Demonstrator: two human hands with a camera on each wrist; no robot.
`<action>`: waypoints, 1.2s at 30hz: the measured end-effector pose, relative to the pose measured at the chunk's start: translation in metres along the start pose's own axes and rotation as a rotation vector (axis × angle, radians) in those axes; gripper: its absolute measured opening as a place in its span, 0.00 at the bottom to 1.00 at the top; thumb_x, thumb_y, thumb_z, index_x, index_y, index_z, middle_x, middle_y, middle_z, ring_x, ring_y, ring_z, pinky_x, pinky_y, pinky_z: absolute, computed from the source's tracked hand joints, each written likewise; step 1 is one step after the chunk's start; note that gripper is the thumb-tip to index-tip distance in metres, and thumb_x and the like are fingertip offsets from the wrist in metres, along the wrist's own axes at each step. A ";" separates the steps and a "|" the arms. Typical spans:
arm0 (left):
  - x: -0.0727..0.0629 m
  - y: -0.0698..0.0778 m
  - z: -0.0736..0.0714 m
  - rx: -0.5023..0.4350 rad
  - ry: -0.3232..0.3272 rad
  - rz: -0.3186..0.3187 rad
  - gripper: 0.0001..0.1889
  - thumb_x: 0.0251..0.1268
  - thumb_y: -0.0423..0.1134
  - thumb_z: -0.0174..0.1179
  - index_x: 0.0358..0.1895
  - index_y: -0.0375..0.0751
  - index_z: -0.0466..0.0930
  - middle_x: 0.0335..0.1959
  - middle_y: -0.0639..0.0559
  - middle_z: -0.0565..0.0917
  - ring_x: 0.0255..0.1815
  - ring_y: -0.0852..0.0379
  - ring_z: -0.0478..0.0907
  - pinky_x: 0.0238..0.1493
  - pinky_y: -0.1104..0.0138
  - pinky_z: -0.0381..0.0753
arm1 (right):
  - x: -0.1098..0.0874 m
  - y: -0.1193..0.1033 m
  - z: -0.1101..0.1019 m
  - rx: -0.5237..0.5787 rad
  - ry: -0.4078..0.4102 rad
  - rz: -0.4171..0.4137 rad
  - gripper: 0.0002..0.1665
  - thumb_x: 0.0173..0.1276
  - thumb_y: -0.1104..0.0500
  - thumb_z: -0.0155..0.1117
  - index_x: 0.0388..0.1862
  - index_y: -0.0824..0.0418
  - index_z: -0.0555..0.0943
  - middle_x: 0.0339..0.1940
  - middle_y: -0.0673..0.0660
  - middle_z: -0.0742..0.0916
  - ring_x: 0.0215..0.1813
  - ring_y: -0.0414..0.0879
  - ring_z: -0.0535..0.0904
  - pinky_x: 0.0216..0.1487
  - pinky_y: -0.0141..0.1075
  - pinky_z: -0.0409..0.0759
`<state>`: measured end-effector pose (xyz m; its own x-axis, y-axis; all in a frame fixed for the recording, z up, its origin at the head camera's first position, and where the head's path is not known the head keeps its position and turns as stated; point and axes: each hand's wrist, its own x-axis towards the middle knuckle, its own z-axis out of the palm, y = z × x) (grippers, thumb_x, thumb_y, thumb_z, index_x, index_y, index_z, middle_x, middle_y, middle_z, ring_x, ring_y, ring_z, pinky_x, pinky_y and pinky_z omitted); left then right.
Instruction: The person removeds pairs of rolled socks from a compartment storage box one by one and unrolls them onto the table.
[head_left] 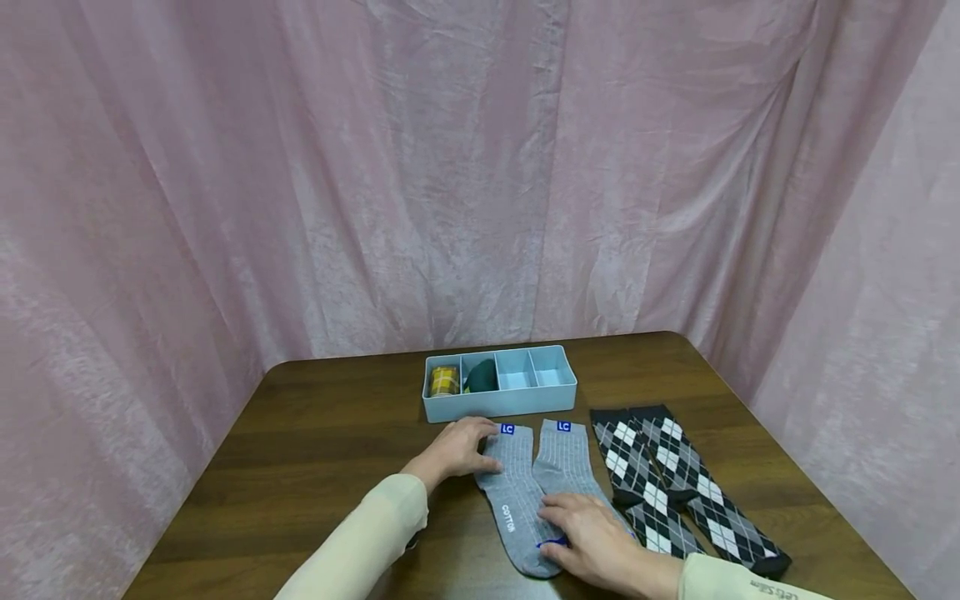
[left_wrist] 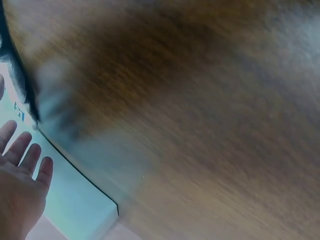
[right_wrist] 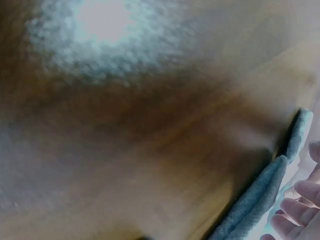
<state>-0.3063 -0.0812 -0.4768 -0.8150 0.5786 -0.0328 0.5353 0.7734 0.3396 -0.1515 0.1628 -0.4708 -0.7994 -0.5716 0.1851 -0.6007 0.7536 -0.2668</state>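
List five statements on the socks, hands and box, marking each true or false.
The argyle socks lie right of the gray cotton socks. True.
The yellow plaid roll sits in the leftmost compartment of the light blue box. True.
The left hand is nearer the light blue box than the right hand. True.
The left hand touches the argyle socks. False: it is at the gray cotton socks.
The argyle socks lie in the light blue box. False: on the wooden table.
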 end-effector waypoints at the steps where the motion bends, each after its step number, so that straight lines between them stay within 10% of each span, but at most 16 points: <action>1: -0.001 0.000 -0.001 -0.008 0.010 0.005 0.33 0.59 0.55 0.70 0.66 0.44 0.77 0.67 0.48 0.75 0.69 0.48 0.67 0.70 0.51 0.62 | 0.001 0.000 -0.001 0.007 0.002 0.004 0.27 0.66 0.45 0.68 0.57 0.60 0.83 0.59 0.57 0.83 0.61 0.55 0.77 0.58 0.54 0.74; 11: -0.004 -0.007 -0.012 -0.056 0.097 0.045 0.29 0.62 0.51 0.68 0.63 0.39 0.78 0.63 0.46 0.78 0.65 0.47 0.71 0.67 0.52 0.67 | 0.012 0.005 -0.015 0.048 0.048 0.062 0.25 0.65 0.50 0.70 0.56 0.62 0.83 0.59 0.61 0.83 0.61 0.58 0.78 0.59 0.56 0.74; 36: -0.015 -0.023 -0.036 -0.220 0.288 -0.123 0.27 0.63 0.52 0.67 0.63 0.44 0.78 0.65 0.45 0.75 0.68 0.44 0.69 0.67 0.47 0.66 | 0.064 0.062 -0.037 0.070 0.211 0.267 0.28 0.66 0.52 0.71 0.60 0.65 0.80 0.63 0.65 0.79 0.63 0.62 0.75 0.59 0.57 0.74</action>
<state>-0.3145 -0.1172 -0.4499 -0.9160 0.3640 0.1690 0.3946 0.7401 0.5446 -0.2403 0.1847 -0.4400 -0.9176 -0.2722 0.2898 -0.3737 0.8391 -0.3953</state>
